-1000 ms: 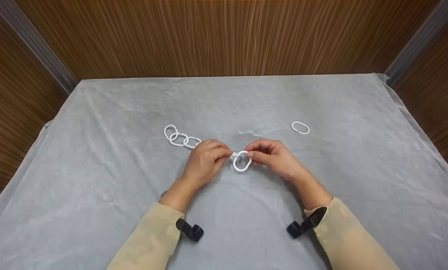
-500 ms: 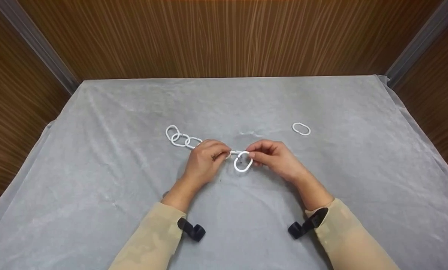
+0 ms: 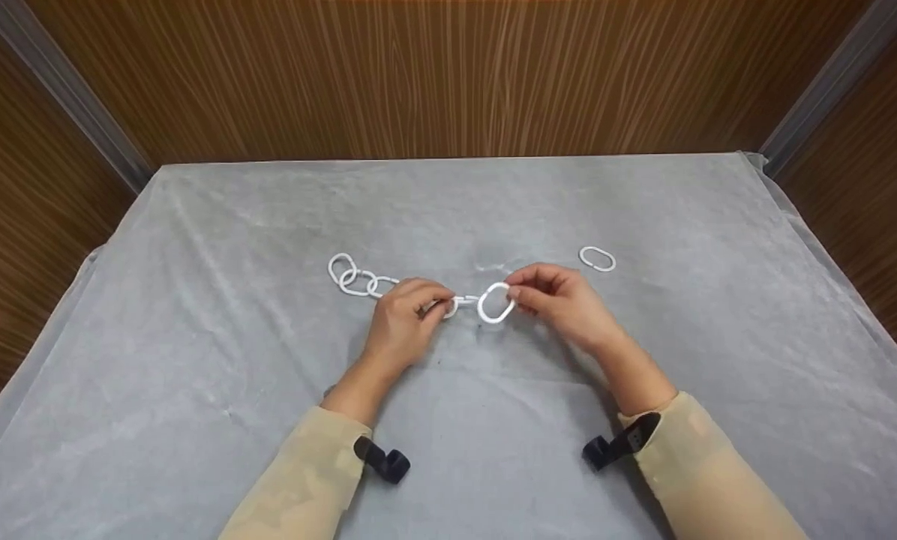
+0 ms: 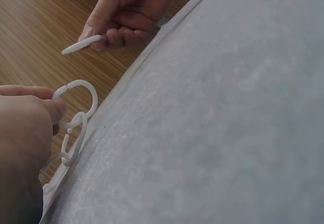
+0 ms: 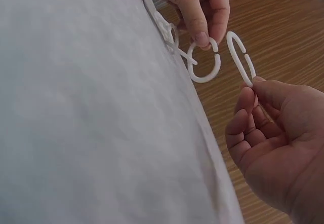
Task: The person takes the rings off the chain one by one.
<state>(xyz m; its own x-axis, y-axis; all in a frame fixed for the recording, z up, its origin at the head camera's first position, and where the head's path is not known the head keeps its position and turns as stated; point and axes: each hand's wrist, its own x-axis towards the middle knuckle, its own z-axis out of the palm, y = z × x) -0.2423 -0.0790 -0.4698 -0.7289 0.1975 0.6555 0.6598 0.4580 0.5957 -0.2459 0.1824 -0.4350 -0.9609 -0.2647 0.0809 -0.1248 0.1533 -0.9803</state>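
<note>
My left hand [image 3: 407, 315] pinches the end link [image 5: 204, 80] of a chain of white oval links. The chain [image 3: 358, 293] trails away to the left on the cloth, partly hidden behind that hand. Between thumb and forefinger, my right hand [image 3: 568, 307] pinches a separate white chain link [image 5: 238, 62], which has a narrow gap in one side. Both wrist views show this link apart from the chain's end link, with a small space between them. A gap also shows in the end link.
Another loose white link [image 3: 597, 248] lies on the grey cloth [image 3: 681, 315] beyond my right hand. Wood-grain panels [image 3: 448, 75] stand behind the table and at both sides. Each sleeve carries a black wrist mount [image 3: 392, 465].
My right hand has moved up and slightly right with its link, drawing it away from the chain's end link. The left hand has stayed nearly in place.
</note>
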